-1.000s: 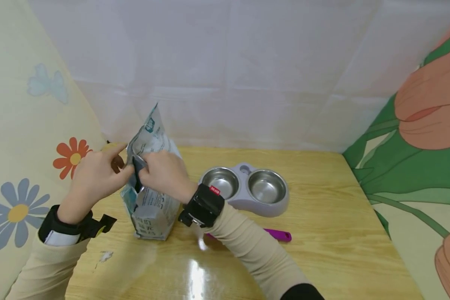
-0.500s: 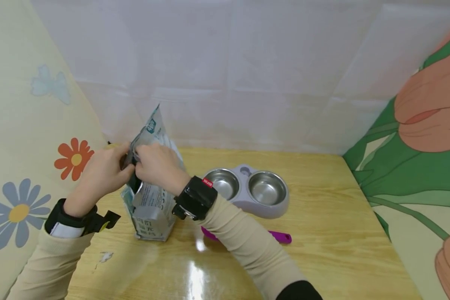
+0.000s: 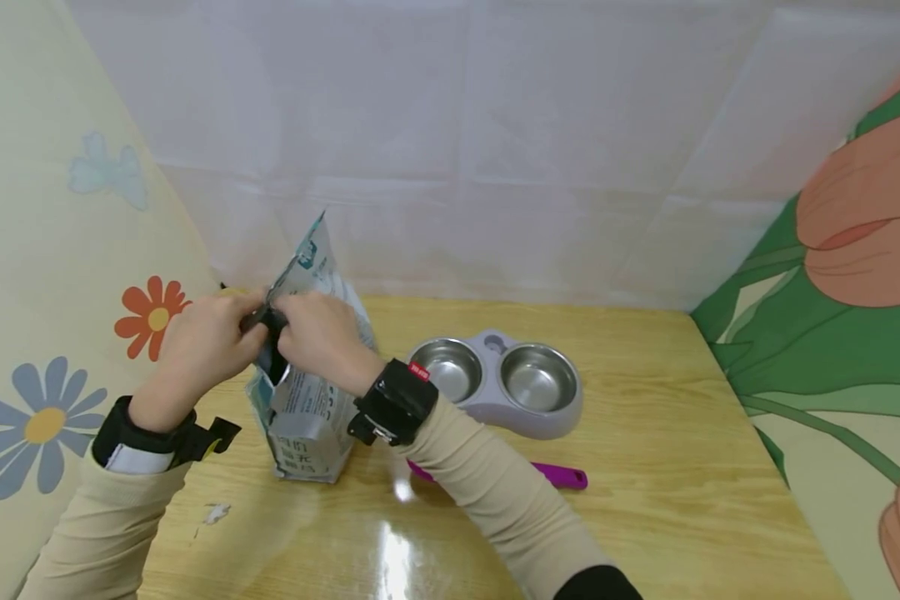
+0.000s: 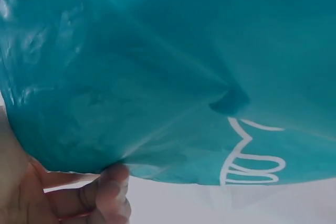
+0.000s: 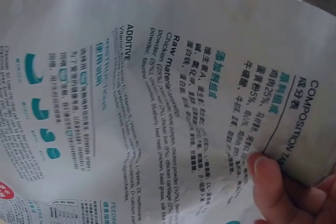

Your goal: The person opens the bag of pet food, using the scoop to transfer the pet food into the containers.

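A white and teal pet food bag (image 3: 311,421) with printed text stands upright at the table's left, its mouth parted to a dark gap. My left hand (image 3: 208,343) pinches the near-left side of the mouth; in the left wrist view its fingers (image 4: 113,192) meet the edge of the teal panel (image 4: 157,87). On the opposite side, my right hand (image 3: 324,337) grips the mouth's edge, fingertips tucked into it. The right wrist view shows that hand's fingers (image 5: 275,192) against the printed white panel (image 5: 131,114). What lies inside the bag is hidden.
Right of the bag sits a lilac double pet bowl (image 3: 500,414) with two steel dishes. A purple handle (image 3: 562,476) sticks out from beneath my right forearm, which hides its middle. A white curtain (image 3: 495,167) stands behind the wooden table (image 3: 667,467).
My left index finger, stretched out earlier, has bent in to the bag's mouth. Both hands have shifted slightly at the rim, and the dark gap between them shows more.
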The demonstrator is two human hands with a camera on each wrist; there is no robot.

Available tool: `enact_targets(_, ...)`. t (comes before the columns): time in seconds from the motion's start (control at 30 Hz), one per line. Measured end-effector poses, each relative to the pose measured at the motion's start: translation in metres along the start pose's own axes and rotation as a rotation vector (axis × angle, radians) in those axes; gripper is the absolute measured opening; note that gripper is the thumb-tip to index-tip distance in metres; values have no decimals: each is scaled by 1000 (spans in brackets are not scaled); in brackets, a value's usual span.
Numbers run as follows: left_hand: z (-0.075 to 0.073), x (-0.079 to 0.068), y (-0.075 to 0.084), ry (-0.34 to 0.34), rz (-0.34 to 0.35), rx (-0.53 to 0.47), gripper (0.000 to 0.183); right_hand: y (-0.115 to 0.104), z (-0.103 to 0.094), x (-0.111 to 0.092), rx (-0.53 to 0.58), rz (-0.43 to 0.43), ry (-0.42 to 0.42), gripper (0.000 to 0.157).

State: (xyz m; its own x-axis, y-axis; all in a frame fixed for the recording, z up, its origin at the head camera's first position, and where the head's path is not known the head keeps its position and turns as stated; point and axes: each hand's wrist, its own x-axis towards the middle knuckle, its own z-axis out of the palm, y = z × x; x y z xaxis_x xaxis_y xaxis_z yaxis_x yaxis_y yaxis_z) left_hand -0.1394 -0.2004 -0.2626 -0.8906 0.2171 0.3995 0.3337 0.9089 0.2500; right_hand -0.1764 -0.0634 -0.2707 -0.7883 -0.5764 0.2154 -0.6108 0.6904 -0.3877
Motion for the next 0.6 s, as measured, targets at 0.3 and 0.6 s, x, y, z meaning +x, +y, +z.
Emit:
enact_targets(0.3,0,1,-2,-6,2,-7,19,7,0,-4,34,-34,15,10)
enact_targets(0.6,0,1,0,-13,-24,-21,9,8,1,-10,38,-48,35,32)
